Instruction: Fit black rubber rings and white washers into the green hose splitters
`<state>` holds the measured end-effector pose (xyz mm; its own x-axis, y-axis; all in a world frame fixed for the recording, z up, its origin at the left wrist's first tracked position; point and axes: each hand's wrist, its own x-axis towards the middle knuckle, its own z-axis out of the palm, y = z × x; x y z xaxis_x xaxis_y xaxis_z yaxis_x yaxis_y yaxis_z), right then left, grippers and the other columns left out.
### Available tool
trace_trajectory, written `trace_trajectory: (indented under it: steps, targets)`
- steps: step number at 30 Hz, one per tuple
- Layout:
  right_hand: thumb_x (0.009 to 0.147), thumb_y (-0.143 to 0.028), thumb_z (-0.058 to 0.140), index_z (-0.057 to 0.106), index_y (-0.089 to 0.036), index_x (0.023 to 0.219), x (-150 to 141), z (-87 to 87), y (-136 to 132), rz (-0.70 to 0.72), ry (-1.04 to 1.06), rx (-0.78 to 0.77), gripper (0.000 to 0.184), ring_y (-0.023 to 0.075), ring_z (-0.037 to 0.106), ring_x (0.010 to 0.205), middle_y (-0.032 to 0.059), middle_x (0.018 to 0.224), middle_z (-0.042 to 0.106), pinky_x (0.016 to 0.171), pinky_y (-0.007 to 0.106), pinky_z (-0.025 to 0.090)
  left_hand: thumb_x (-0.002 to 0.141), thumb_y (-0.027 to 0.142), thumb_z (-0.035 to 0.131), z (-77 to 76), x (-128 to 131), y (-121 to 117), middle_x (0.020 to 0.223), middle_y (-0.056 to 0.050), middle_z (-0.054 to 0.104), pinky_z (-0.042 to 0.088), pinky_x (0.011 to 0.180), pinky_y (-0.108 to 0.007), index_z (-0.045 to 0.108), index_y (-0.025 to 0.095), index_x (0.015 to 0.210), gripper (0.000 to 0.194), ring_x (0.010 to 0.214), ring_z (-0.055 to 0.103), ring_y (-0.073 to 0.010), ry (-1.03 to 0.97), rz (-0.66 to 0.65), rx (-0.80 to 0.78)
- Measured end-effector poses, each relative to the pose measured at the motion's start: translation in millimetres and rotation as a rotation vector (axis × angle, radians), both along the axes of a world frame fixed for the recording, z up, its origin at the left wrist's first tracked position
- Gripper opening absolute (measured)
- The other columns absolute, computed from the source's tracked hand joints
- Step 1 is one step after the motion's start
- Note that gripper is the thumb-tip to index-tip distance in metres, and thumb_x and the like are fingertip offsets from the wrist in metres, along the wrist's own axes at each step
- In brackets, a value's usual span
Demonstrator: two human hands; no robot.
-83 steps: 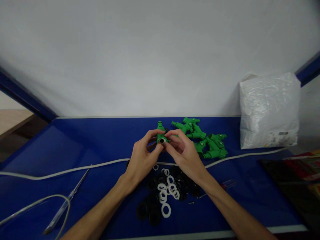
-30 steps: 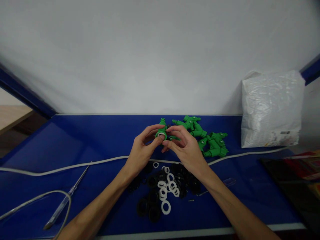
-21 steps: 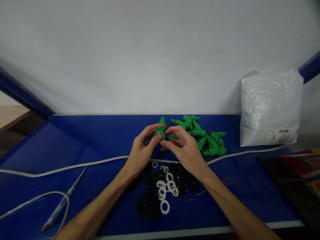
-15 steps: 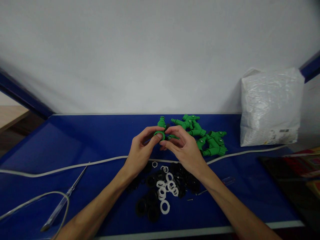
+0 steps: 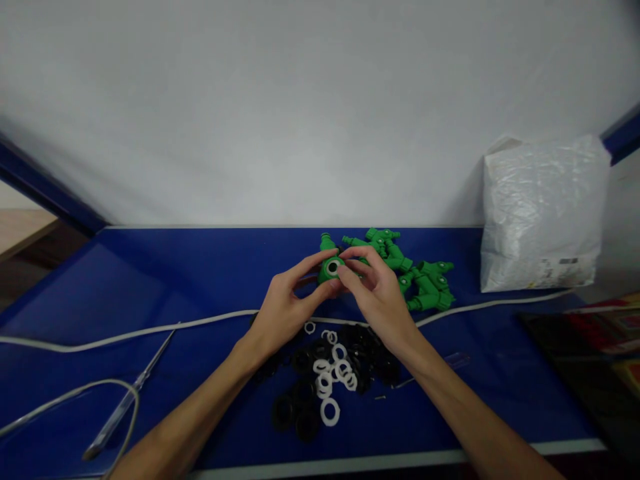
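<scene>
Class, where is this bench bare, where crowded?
Bare: between wall, long white cable and left hand; front right, between right forearm and pale edge. Crowded: white rings, black rings between forearms; green fittings beyond right hand.

Near the frame's centre, the left hand's [image 5: 287, 301] thumb has slid below the green fitting's [image 5: 324, 273] mouth, uncovering its pale ring [image 5: 327, 268]; the right hand's [image 5: 381, 297] thumb has risen to the mouth's right edge.

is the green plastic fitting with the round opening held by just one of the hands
No, the left hand and the right hand both have fingers on the green plastic fitting with the round opening.
</scene>
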<state>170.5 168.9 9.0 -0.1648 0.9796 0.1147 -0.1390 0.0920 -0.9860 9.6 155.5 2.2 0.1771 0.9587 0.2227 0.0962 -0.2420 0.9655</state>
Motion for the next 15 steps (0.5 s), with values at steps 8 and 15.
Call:
trace_trajectory:
  steps: [8,15]
  targets:
    - [0.091,-0.031,0.065,0.054,-0.025,0.102,-0.4,-2.9,-0.7,-0.026,-0.11,0.096,0.017,0.0147,0.069,0.08,-0.0021,0.081,0.069,0.069,0.026,0.051,0.089,0.036,0.071,-2.9,-1.1,2.9,0.136,-0.004,0.067,0.052,0.106,-0.035,0.064,0.025,0.133,0.045,0.119,0.066,-0.0219,0.119,0.023,0.077]
    - [0.094,-0.032,0.061,0.051,-0.025,0.092,3.9,-5.2,-0.6,0.029,-0.122,0.156,0.013,0.0141,0.064,0.077,-0.0035,0.081,0.067,0.067,0.027,0.044,0.089,0.035,0.071,-6.1,-3.8,3.8,0.135,-0.004,0.067,0.051,0.108,-0.037,0.066,0.028,0.13,0.041,0.121,0.065,-0.0221,0.212,0.057,0.183]
